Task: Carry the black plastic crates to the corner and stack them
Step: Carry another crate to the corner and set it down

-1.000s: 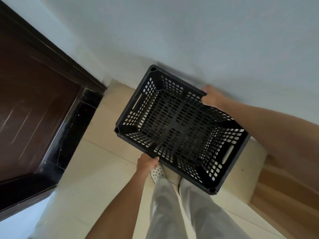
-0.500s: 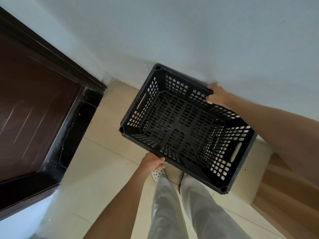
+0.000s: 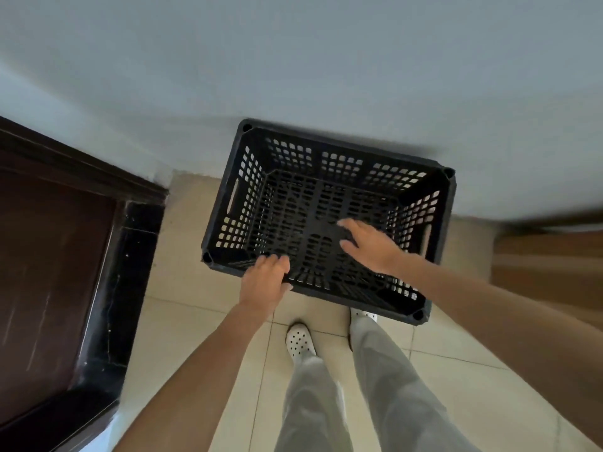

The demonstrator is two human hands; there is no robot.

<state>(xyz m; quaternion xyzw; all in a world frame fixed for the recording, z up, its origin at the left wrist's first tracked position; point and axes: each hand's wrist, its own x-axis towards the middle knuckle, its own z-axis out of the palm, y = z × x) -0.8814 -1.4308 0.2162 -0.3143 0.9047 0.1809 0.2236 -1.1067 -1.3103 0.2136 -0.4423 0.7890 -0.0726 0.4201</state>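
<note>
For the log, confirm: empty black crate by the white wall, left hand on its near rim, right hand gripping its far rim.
One error: in the head view the right hand hovers open over the inside of the black crate, gripping nothing. The left hand on the near rim and the rest stand.

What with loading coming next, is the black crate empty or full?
Empty: the black crate shows a bare slotted floor; only the right hand is over it.

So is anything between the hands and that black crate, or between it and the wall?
Nothing visible. The left hand holds the near rim of the black perforated plastic crate, the right hand hovers open over it, and it sits by the white wall.
</note>
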